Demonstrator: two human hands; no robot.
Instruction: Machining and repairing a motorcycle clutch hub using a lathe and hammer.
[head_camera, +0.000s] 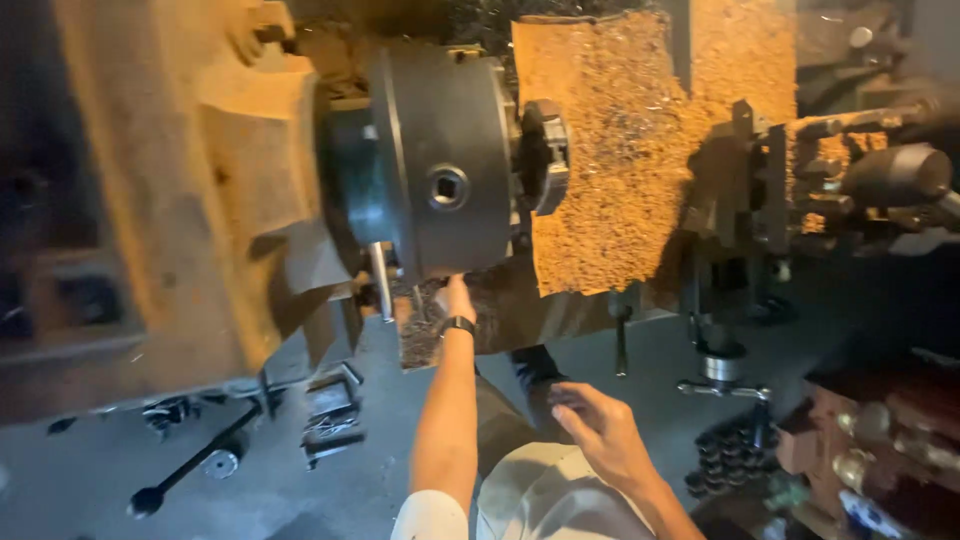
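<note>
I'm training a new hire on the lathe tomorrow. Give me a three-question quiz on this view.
1. True or false: the left hand reaches up under the chuck.
2. The right hand is: A) gripping the chuck, B) open in the air, holding nothing, C) on a handle.
3. What is worn on the left wrist?

Key: 1 true; 2 B; 3 a dark wristwatch.

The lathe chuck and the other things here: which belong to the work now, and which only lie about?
In use:
left hand reaching under the lathe chuck
part clamped in the chuck

Lying about:
long-handled tool on the floor
stacked dark metal pieces
right hand, free
</note>
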